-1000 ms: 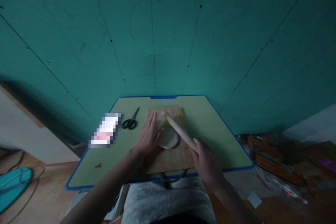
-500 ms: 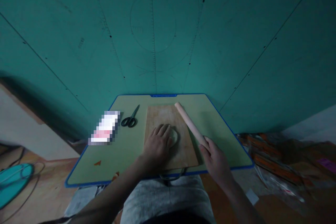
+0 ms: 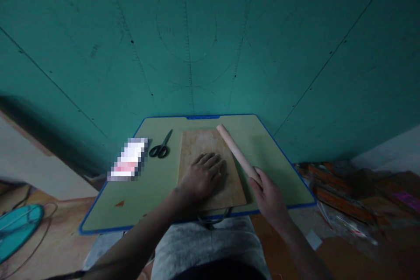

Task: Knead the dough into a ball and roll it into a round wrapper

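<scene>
My left hand (image 3: 203, 176) lies palm down over the wooden board (image 3: 197, 140), its fingers stretched out. Under it, almost wholly covered, is a pale round flat piece that looks like dough; only a sliver may show by the fingertips. My right hand (image 3: 267, 192) is closed around the near end of a wooden rolling pin (image 3: 238, 153). The pin slants up and left, its far end over the board's top right corner.
Board and tools lie on a pale green folding table (image 3: 157, 188) with a blue rim. Scissors (image 3: 161, 148) and a blurred-out flat item (image 3: 129, 159) are at the left, near a small orange scrap (image 3: 120, 204). A green wall (image 3: 210, 52) stands behind.
My left hand has shifted right across the pale round piece, which showed beside my fingers before and is now nearly covered. My right hand still holds the rolling pin. The view shifted slightly.
</scene>
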Demonstrator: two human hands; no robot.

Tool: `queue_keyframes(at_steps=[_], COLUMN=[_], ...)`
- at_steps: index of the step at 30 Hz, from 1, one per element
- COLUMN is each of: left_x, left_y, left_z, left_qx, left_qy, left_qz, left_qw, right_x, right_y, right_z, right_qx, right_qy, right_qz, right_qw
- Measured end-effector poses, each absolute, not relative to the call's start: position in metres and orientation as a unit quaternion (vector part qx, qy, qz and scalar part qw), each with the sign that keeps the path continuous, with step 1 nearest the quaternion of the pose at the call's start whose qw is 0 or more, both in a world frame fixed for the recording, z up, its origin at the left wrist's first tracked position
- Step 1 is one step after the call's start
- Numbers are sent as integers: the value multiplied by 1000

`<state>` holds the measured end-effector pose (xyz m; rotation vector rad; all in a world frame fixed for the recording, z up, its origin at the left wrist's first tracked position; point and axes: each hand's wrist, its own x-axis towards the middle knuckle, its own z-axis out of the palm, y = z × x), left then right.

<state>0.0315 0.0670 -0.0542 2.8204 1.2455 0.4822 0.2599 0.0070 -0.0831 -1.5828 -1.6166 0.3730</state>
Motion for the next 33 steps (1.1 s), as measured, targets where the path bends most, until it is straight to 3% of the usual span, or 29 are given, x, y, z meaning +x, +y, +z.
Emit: queue_keyframes(at_steps=[5,10,19,25,33], left_x=[55,12,4,18,-12], left_y=[54,68,73,65,76], left_z=[-60,-48,-50,-52,-50], left_qx=[806,851,908,897,857], left_qy=[565,480,378,400,449], left_qz=[176,190,154,177,224], left_qw=[-23,96,88,65,117], right_x=[256,258,260,260,259], right_y=[8,8,10,9,7], right_z=[-86,-86,-92,-97,-98], right_qx=[-631,-628,-626,-628,-622], right_qy=[-631,-608,-573,-607,-612], right_qz=[185,225,254,235,217], right_qw=[412,429,463,427,437])
